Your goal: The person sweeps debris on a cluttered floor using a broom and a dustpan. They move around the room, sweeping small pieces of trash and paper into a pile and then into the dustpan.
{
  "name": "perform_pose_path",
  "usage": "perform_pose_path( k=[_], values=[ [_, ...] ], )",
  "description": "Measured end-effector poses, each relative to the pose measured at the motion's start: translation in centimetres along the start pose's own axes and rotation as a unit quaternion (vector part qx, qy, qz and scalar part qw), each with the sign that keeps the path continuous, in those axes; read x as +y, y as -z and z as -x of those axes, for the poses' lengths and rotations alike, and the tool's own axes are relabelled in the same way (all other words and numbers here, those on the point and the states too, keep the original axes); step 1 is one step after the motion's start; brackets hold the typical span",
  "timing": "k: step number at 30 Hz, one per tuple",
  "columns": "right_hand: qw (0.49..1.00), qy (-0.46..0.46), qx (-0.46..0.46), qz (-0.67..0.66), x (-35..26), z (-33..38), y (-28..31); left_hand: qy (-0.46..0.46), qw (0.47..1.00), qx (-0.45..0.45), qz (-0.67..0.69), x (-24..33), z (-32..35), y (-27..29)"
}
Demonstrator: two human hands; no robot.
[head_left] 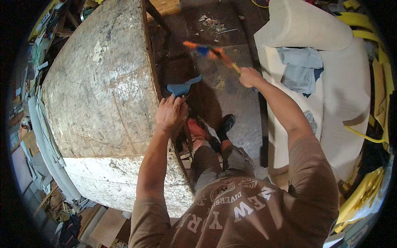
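Observation:
At the right edge of the worn table (103,82), my left hand (168,112) is closed with its fingertips on a scrap of blue cloth (182,87). The cloth sticks out past the table edge, over the floor. My right hand (250,77) is raised above the floor between the table and the sofa, wrapped round the yellow end of a long thin orange, blue and yellow thing (225,58). Motion smears it, so its kind cannot be made out. It points away to the upper left, apart from the cloth.
On the right stands a cream upholstered sofa (345,99) with grey-blue cloth pieces (301,68) on it. Litter (213,25) lies on the dark floor ahead. Beside my legs, red cloth (196,131) shows by the table. Yellow sheets (362,200) stand at the lower right.

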State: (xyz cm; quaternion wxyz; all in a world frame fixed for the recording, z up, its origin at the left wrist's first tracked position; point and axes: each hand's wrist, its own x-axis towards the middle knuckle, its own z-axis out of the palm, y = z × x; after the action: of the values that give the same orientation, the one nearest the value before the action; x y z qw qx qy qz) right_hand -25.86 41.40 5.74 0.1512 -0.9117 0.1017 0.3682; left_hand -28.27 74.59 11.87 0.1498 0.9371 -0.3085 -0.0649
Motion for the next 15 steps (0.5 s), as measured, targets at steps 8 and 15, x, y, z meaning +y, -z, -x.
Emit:
perform_pose_path(
  k=[8, 15],
  values=[
    [0.99, 0.079, 0.052, -0.102, 1.9, 8.9, 2.0, 0.003, 1.0, 0.023, 0.002, -0.6, 0.3, -0.4],
    [0.939, 0.003, -0.295, -0.178, 4.0, 20.4, 1.2, 0.025, 0.999, 0.025, 0.025, -0.4, 0.6, -0.4]
  ],
)
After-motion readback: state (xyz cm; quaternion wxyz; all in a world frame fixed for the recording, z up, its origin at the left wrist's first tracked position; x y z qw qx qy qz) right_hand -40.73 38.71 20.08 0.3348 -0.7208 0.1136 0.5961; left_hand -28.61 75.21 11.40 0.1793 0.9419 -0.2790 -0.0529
